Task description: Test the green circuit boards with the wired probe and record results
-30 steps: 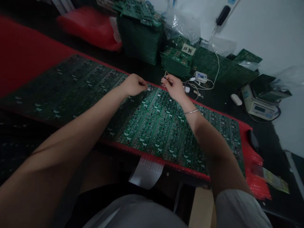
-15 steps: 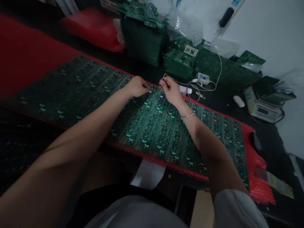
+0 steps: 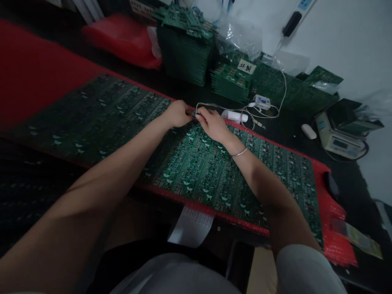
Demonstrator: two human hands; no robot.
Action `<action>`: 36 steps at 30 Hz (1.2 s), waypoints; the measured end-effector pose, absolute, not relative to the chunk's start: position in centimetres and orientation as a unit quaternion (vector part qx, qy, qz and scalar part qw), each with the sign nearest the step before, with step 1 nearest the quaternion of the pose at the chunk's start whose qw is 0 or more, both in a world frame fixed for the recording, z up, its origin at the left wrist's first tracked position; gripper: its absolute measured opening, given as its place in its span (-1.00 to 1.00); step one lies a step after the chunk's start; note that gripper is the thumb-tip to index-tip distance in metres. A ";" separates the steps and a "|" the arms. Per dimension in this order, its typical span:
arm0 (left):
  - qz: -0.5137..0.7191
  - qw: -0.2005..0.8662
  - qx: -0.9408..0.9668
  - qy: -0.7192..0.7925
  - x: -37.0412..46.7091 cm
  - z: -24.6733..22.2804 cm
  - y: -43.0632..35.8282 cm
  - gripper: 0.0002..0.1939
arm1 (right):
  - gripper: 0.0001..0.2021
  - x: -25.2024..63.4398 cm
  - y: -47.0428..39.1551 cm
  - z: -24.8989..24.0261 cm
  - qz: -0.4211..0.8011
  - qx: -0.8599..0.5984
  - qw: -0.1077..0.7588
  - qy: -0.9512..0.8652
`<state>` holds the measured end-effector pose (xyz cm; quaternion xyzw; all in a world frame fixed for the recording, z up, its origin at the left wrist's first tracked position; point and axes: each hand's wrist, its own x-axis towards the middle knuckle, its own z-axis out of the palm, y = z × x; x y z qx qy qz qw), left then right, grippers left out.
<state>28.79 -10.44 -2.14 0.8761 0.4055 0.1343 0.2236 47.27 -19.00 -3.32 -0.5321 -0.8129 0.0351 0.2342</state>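
Rows of green circuit boards (image 3: 196,163) lie side by side on red bubble wrap. At their far edge, my left hand (image 3: 178,113) is closed in a pinch, its fingertips down at a board; whatever they hold is hidden. My right hand (image 3: 212,124) is closed close beside it, with the end of a thin cable (image 3: 217,106) between thumb and fingers. That cable loops back to a small white meter (image 3: 262,102) with a display. Both sets of fingertips nearly meet over the same board, and the cable's tip is too small to make out.
Behind the boards stand a tall circuit-board stack (image 3: 183,51) and a lower stack with a handwritten label (image 3: 246,66). A white tube (image 3: 235,116) lies past my right hand. Farther right are a white mouse (image 3: 308,131) and a boxy device with a display (image 3: 339,141).
My right hand has moved left and slightly down with the cable end, from apart to right beside my left hand. The left hand has barely moved.
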 end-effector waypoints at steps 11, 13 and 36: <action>0.233 0.207 0.845 0.435 27.1 -0.5 -11.5 -0.69 | -0.62 48.6 -16.6 -4.0 0.127 -0.542 0.379 -0.740; 0.238 0.230 0.843 0.424 26.4 -0.1 -12.6 -0.71 | -0.58 49.4 -15.3 -4.5 0.154 -0.544 0.436 -0.701; 0.214 0.320 0.860 0.335 23.9 -0.4 -19.6 -0.74 | -0.79 50.2 -16.1 -4.5 0.118 -0.578 0.366 -0.720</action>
